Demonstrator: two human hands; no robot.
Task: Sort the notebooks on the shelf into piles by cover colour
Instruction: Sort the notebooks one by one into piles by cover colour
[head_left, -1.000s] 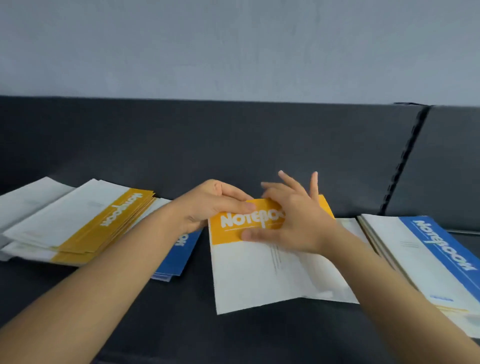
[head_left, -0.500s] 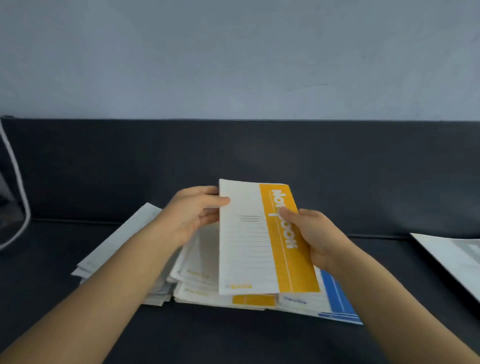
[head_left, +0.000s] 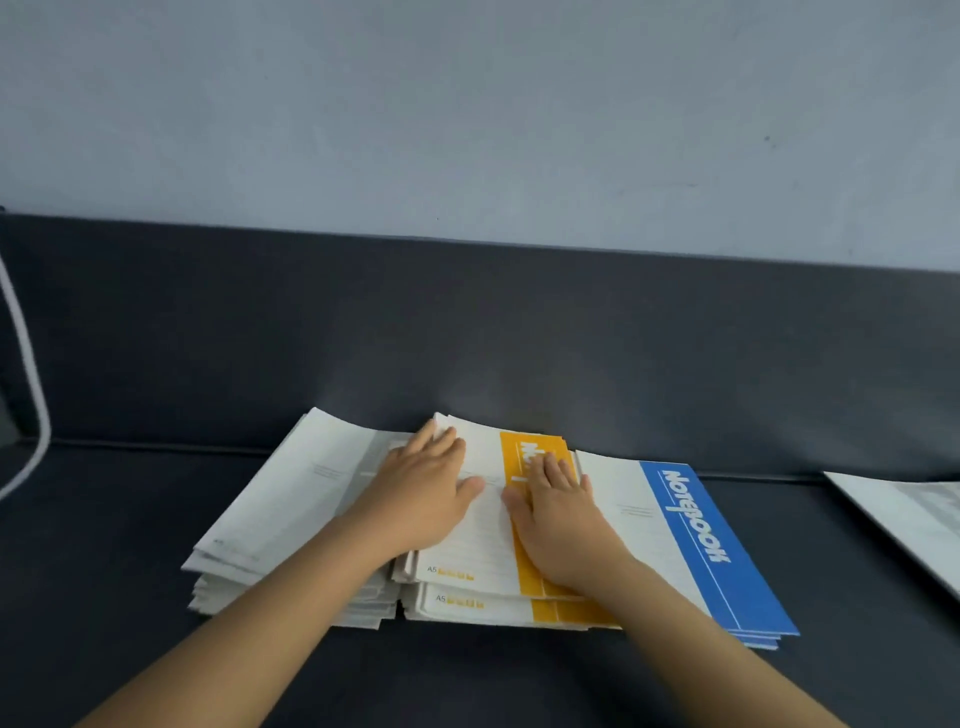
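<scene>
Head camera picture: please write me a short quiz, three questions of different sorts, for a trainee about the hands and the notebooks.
1. True or false: the left hand and the right hand lie flat on the top yellow notebook.
2. The pile just right of the yellow one has which band colour? A red, B blue, C green.
3. Fill in: that band bears the word ___.
Key: 1 true; 2 B; 3 Notebook.

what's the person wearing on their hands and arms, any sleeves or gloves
Nothing is worn. The left hand and right hand are bare, with no gloves, rings, watch or wristband. No sleeve shows on either arm up to the bottom edge of the picture.
</scene>
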